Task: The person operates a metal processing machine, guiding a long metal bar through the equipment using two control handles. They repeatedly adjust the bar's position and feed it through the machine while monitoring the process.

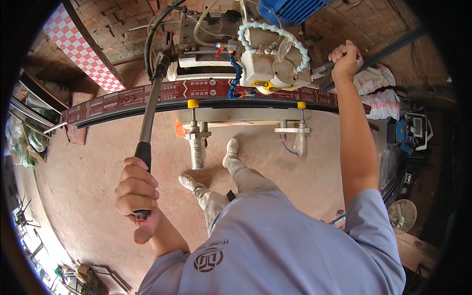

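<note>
My left hand (137, 194) is wrapped round the black grip of a long metal lever (151, 110), which rises to a joint on the machine's left side. Farther off, my raised right hand (346, 58) is closed on a shorter lever handle (322, 68) at the machine's right side, its grip mostly covered by my fingers. Between them stands the machine's white head (255, 71), with a pale segmented coolant hose (302, 51) and a blue one (237, 69). A long profile in dark red printed film (196, 89) lies crosswise below the head. Two yellow-capped clamps, left (193, 104) and right (301, 105), stand at its near side.
A blue motor (295, 9) sits at the back. White woven sacks (376, 91) lie at the right, with a round fan (402, 215) nearer me. A red-and-white checked panel (81, 46) leans at the far left. An orange object (180, 129) is beside the left clamp.
</note>
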Demonstrator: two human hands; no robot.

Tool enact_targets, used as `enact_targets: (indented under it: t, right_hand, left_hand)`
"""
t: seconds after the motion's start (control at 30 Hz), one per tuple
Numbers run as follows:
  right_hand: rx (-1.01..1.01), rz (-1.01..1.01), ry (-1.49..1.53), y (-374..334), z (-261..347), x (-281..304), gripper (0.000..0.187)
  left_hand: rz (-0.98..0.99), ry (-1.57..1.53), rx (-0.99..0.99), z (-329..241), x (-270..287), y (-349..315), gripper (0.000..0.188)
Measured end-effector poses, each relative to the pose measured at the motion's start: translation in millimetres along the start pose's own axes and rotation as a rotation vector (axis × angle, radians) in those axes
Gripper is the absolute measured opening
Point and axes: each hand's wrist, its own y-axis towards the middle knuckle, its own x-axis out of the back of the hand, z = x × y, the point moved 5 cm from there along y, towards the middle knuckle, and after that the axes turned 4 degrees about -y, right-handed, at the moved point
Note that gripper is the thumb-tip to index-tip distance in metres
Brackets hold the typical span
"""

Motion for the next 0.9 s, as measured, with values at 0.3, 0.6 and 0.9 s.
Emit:
enact_targets:
  t: [0.3, 0.6, 0.9]
  right_hand:
    - [-0.013, 0.041, 0.038, -9.5, 4.5, 2.9, 0.03]
    - [-0.007, 0.008, 0.059, -13.4, 5.0, 0.8, 0.024]
    - [-0.004, -0.041, 0.043, -18.9, 9.6, -9.7, 0.018]
  left_hand:
    - [-0.02, 0.011, -0.03, 0.7, 0.9, 0.6, 0.07]
    - [-0.021, -0.017, -0.057, 3.8, 5.1, -4.9, 0.068]
    - [0.048, -0.034, -0.052, 3.1, 4.7, -1.6, 0.066]
